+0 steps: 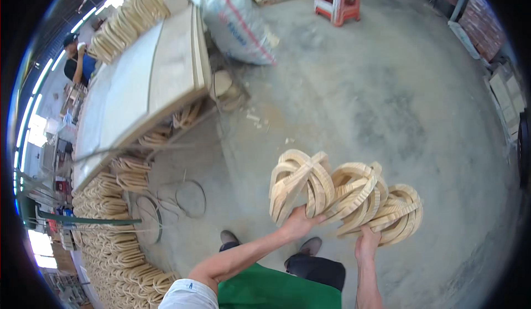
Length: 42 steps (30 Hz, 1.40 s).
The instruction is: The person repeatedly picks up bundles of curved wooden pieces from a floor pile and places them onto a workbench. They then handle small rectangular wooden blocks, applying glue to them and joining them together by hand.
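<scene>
Three clusters (359, 193) of curved wooden loops hang in a row above the floor (354, 99), well apart from the bench's right corner and touching one another. Both hands grip them from below: the left hand (298, 224) is closed on the wood at the underside of the left cluster, its thumb pointing toward the middle one, and the right hand (367, 244) is closed on the lower edge of the right cluster. Pale and banded, the loops cross over each other.

Large flat boards (124, 85) lie on the bench (178, 105), reaching its right edge. More loops (130, 21) stand in a packed row along its far edge, and others (157, 136) sit beneath its near edge. A big stack of loops (110, 231) rises off the bench's near left corner, with a green bar (91, 219) across it. A wire hoop (191, 199) and a round disc (148, 220) lie on the floor beside the stack. Just off the bench's right edge leans a pale sack (229, 24) with a red stripe; a red stool (338, 0) stands farther out. Beyond the left edge is a co-worker (80, 64).
</scene>
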### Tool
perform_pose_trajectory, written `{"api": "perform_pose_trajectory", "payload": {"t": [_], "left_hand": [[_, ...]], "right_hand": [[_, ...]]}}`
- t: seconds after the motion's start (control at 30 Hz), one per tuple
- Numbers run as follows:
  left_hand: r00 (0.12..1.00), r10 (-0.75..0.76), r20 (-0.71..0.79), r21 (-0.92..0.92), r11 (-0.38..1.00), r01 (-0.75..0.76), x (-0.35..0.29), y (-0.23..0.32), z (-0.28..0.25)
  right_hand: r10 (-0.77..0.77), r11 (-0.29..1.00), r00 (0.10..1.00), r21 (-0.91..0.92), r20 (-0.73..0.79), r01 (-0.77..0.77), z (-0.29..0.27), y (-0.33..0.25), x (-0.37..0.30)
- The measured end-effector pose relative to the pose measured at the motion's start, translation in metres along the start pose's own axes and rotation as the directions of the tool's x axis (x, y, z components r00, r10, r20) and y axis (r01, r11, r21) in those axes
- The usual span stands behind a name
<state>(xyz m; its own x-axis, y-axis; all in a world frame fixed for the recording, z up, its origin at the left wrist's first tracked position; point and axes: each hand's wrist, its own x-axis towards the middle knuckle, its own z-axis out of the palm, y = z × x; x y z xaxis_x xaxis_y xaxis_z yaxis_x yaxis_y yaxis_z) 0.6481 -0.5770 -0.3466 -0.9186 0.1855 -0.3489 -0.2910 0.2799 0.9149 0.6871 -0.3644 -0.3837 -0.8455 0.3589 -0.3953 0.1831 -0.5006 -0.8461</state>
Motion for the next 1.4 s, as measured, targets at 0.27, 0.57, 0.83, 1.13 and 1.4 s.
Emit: {"api": "perform_pose_trajectory", "payload": {"t": [0.27, 0.57, 0.83, 1.13, 1.4], "left_hand": [[0.999, 0.054, 0.007, 0.049, 0.997, -0.054, 0.005, -0.107, -0.097], [0.917, 0.25, -0.312, 0.166, 0.964, -0.207, 0.031, -0.23, -0.108], [0.827, 0.217, -0.519, -0.037, 0.961, -0.275, -0.046, -0.256, -0.038], [0.538, 0.167, -0.826, 0.012, 0.96, -0.28, -0.014, -0.068, -0.408], [0.409, 0.124, -0.904, 0.043, 0.979, -0.2, -0.043, -0.091, -0.638]], "right_hand": [[0.026, 0.995, 0.995, 0.09, 0.094, -0.034, 0.061, 0.14, 0.002], [-0.183, 0.974, 0.914, 0.192, 0.363, 0.119, 0.067, 0.26, 0.067], [-0.212, 0.971, 0.754, 0.043, 0.622, 0.237, 0.025, 0.239, 0.043], [-0.144, 0.976, 0.553, 0.025, 0.82, 0.218, 0.485, 0.142, 0.033], [-0.158, 0.917, 0.513, -0.067, 0.844, 0.394, 0.705, 0.208, -0.029]]}}
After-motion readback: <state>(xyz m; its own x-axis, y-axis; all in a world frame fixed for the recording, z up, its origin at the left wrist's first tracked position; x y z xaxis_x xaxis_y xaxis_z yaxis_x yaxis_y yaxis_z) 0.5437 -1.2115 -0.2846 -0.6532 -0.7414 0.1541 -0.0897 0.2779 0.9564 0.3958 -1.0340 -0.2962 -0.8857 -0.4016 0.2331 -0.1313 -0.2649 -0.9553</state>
